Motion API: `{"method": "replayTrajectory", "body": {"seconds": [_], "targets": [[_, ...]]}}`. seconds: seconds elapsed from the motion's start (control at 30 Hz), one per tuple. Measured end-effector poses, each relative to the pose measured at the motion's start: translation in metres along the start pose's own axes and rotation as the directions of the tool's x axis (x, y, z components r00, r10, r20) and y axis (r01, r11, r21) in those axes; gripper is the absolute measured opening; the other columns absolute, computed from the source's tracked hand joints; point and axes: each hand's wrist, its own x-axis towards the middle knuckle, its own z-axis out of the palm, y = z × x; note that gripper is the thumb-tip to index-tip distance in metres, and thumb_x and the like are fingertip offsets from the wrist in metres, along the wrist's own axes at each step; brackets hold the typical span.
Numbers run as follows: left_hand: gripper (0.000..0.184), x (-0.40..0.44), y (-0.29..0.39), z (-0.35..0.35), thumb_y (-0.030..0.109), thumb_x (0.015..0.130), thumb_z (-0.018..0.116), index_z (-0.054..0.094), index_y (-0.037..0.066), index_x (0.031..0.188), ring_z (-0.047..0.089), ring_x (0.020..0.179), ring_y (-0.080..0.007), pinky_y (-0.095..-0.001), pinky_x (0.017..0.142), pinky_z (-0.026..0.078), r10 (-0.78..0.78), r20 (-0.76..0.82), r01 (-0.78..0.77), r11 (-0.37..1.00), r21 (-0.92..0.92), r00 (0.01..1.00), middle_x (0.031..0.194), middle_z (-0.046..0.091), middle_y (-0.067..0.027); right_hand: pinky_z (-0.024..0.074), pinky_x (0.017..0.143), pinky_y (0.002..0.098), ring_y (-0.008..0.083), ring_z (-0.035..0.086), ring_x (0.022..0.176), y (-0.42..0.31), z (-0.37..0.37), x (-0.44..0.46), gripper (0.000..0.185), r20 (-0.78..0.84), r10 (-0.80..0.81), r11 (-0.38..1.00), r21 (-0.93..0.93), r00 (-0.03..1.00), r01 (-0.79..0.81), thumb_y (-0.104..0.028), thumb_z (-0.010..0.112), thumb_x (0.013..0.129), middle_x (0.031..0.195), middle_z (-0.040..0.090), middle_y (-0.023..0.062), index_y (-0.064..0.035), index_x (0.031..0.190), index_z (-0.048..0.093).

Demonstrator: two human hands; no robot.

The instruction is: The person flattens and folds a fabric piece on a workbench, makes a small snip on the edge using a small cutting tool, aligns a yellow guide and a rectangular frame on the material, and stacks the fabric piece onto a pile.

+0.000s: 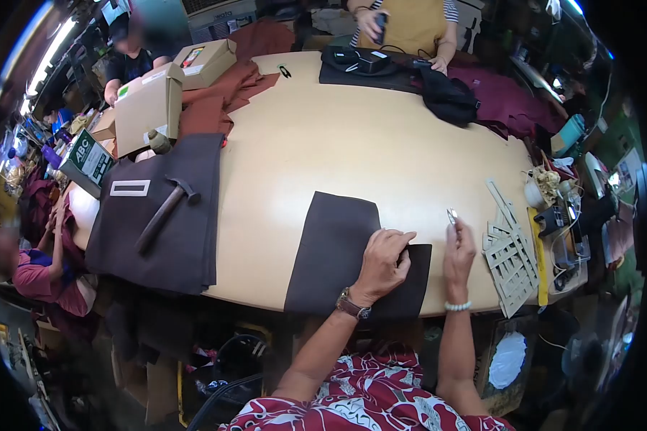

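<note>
Fingers of the left hand (384, 264) are curled, thumb and forefinger drawn together, over the dark fabric panel (331, 248); whether they pinch the fabric cannot be told. Fingers of the right hand (459, 257) are closed on a small shiny metal item (451, 215), raised tip upward; it is too small to identify. Left to right, the layout is as follows. At the far left, a co-worker in a pink top (39, 276) is beside the table. A green-and-white box marked ABC (86, 161) stands tilted near a cardboard carton (149, 108) and rust-coloured cloth (205, 111). Nearer, a dark fabric stack (187, 248) bears a white rectangular frame (113, 189) and a hammer (158, 220), head toward the far side. The panel lies flat on the table (287, 154), at its near edge, right of the stack and well apart from it. Across the table, a co-worker in a mustard apron (410, 25) is behind a black bag (449, 100), which is beside maroon cloth (503, 100). To the right of the right hand lie slotted templates (510, 269), just beside a yellow strip (541, 258).
</note>
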Motion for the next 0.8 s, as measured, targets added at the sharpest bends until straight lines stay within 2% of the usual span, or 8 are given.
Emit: {"method": "replayTrajectory", "body": {"seconds": [0.07, 0.17, 0.27, 0.37, 0.4, 0.5, 0.6, 0.8], "targets": [[0.035, 0.000, 0.000, 0.000, -0.001, 0.072, 0.061, 0.062, 0.004, 0.107, 0.058, 0.091, -0.0277, -0.0398, 0.089, 0.043, 0.001, -0.006, -0.001, 1.000, 0.009, 1.000, 0.091, 0.061, -0.0108, 0.0445, 0.064, 0.0247, 0.0117, 0.051, 0.070, -0.013, 0.004, -0.032, 0.032, 0.218, 0.186, 0.941, 0.241, 0.958, -0.237, -0.016, 0.054, 0.093, 0.085, 0.056, 0.0069, 0.0034, 0.118, 0.055], [0.035, 0.000, -0.002, 0.000, -0.002, 0.073, 0.061, 0.062, 0.004, 0.108, 0.058, 0.091, -0.0276, -0.0399, 0.089, 0.043, 0.010, -0.003, -0.010, 1.000, 0.021, 1.000, 0.091, 0.061, -0.0107, 0.0476, 0.070, 0.0264, 0.0122, 0.058, 0.075, -0.035, -0.002, -0.065, 0.046, 0.309, 0.052, 0.994, 0.073, 0.950, -0.078, -0.009, 0.062, 0.086, 0.091, 0.063, 0.0109, 0.0050, 0.127, 0.047], [0.035, 0.000, -0.002, 0.001, -0.002, 0.074, 0.061, 0.061, 0.004, 0.109, 0.058, 0.091, -0.0276, -0.0401, 0.089, 0.043, 0.018, -0.002, -0.018, 1.000, 0.013, 1.000, 0.091, 0.061, -0.0106, 0.0489, 0.078, 0.0289, 0.0176, 0.063, 0.083, -0.040, -0.006, -0.076, 0.052, 0.266, -0.074, 0.948, 0.317, 0.961, -0.015, -0.005, 0.062, 0.084, 0.095, 0.065, 0.0149, 0.0051, 0.131, 0.042], [0.037, 0.001, -0.001, -0.001, -0.002, 0.074, 0.060, 0.061, 0.004, 0.110, 0.058, 0.093, -0.0279, -0.0406, 0.090, 0.042, 0.004, 0.003, -0.004, 1.000, 0.005, 1.000, 0.092, 0.062, -0.0106, 0.0479, 0.084, 0.0299, 0.0212, 0.064, 0.092, -0.052, -0.008, -0.084, 0.052, 0.252, -0.060, 0.967, 0.256, 0.966, -0.007, -0.001, 0.057, 0.085, 0.099, 0.065, 0.0175, 0.0047, 0.133, 0.038], [0.037, 0.001, 0.000, -0.001, -0.002, 0.075, 0.060, 0.061, 0.004, 0.111, 0.058, 0.095, -0.0281, -0.0407, 0.091, 0.042, -0.005, 0.006, 0.005, 1.000, 0.005, 1.000, 0.093, 0.062, -0.0107, 0.0492, 0.077, 0.0303, 0.0201, 0.064, 0.084, -0.047, -0.001, -0.082, 0.049, 0.169, -0.165, 0.974, 0.183, 0.972, 0.133, 0.002, 0.054, 0.087, 0.092, 0.065, 0.0164, 0.0045, 0.133, 0.038], [0.039, 0.002, -0.001, -0.001, 0.002, 0.076, 0.062, 0.059, 0.004, 0.114, 0.057, 0.101, -0.0299, -0.0421, 0.094, 0.041, -0.012, -0.051, 0.015, 0.999, 0.050, 0.999, 0.099, 0.063, -0.0128, 0.0489, 0.068, 0.0319, 0.0221, 0.063, 0.075, -0.049, -0.003, -0.079, 0.049, 0.234, 0.040, 0.975, 0.203, 0.971, -0.089, 0.004, 0.052, 0.087, 0.084, 0.064, 0.0174, 0.0041, 0.134, 0.038], [0.044, -0.002, 0.007, -0.012, 0.010, 0.077, 0.064, 0.056, 0.003, 0.120, 0.053, 0.110, -0.0325, -0.0442, 0.098, 0.038, -0.105, -0.047, 0.112, 0.976, 0.187, 0.993, 0.110, 0.060, -0.0155, 0.0471, 0.061, 0.0330, 0.0244, 0.061, 0.067, -0.048, -0.003, -0.064, 0.049, 0.162, -0.055, 0.998, 0.033, 0.985, 0.050, 0.004, 0.051, 0.088, 0.078, 0.061, 0.0180, 0.0033, 0.135, 0.038], [0.062, -0.025, -0.007, -0.044, 0.032, 0.082, 0.064, 0.044, 0.000, 0.131, 0.037, 0.128, -0.0387, -0.0566, 0.104, 0.026, -0.329, -0.115, 0.333, 0.748, 0.575, 0.937, 0.134, 0.044, -0.0212, 0.0472, 0.075, 0.0421, 0.0409, 0.062, 0.083, -0.025, -0.005, -0.041, 0.051, 0.090, -0.048, 0.997, -0.064, 0.995, 0.054, 0.000, 0.051, 0.089, 0.092, 0.060, 0.0303, 0.0022, 0.137, 0.035]]}}
